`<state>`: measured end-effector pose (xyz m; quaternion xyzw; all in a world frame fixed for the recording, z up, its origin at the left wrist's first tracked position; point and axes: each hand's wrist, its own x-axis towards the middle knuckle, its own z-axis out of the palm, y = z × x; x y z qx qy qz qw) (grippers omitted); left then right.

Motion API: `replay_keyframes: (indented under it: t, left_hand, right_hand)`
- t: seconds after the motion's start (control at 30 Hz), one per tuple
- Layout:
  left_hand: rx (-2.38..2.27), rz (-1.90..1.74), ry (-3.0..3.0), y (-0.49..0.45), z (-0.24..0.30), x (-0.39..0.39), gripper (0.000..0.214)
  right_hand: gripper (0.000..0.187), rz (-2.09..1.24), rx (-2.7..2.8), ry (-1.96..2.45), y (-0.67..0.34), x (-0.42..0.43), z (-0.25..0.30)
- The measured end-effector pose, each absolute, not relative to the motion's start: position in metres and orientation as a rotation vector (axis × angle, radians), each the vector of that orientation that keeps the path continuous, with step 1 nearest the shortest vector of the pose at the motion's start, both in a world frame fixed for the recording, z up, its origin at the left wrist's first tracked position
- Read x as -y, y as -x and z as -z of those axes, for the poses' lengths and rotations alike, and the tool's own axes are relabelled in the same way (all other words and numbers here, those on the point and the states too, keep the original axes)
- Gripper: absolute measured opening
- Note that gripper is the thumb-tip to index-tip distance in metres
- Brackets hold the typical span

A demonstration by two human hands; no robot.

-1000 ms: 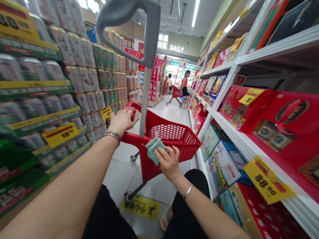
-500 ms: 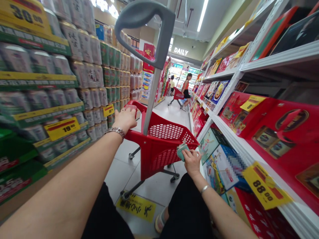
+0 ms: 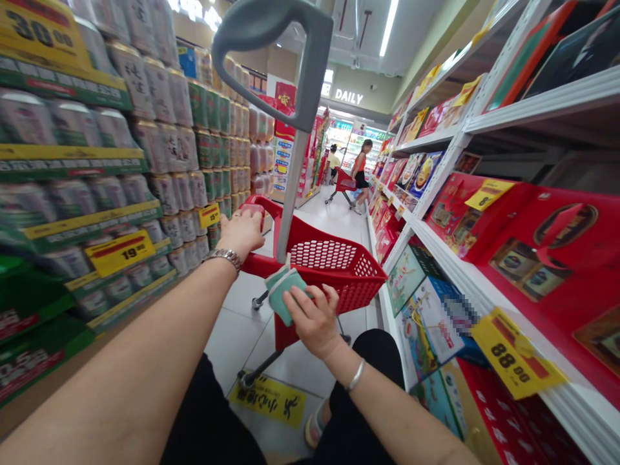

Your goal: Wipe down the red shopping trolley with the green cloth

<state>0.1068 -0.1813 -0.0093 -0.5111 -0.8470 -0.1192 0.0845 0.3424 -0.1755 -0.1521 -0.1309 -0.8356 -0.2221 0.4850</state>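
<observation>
reads "30 00" on the upper yellow tag (image 3: 43,35) at left, "19" plus blurred smaller digits on the lower yellow tag (image 3: 121,252), and "88 00" on the right-hand shelf tag (image 3: 516,354). spells "daily" in white capitals on the far wall (image 3: 380,102), and "小心" upside down on the yellow floor sticker (image 3: 268,399).

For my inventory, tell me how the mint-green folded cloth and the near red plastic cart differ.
The mint-green folded cloth is small, the near red plastic cart far larger. The right hand holds the cloth; the cart stands on the floor. The cloth looks soft, the cart rigid.
</observation>
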Motion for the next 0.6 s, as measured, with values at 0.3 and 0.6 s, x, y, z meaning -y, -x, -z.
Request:
replay_keyframes:
  t: [0.3,0.6]
  left_hand:
    - [2.496,0.403,1.538,-0.098,0.016,0.178,0.064]
    - [2.505,0.386,1.532,-0.101,0.013,0.181,0.062]
  right_hand:
    - [0.024,0.554,2.254,0.377,-0.342,0.167,0.237]
    - [0.021,0.4,2.508,0.373,-0.363,0.178,0.268]
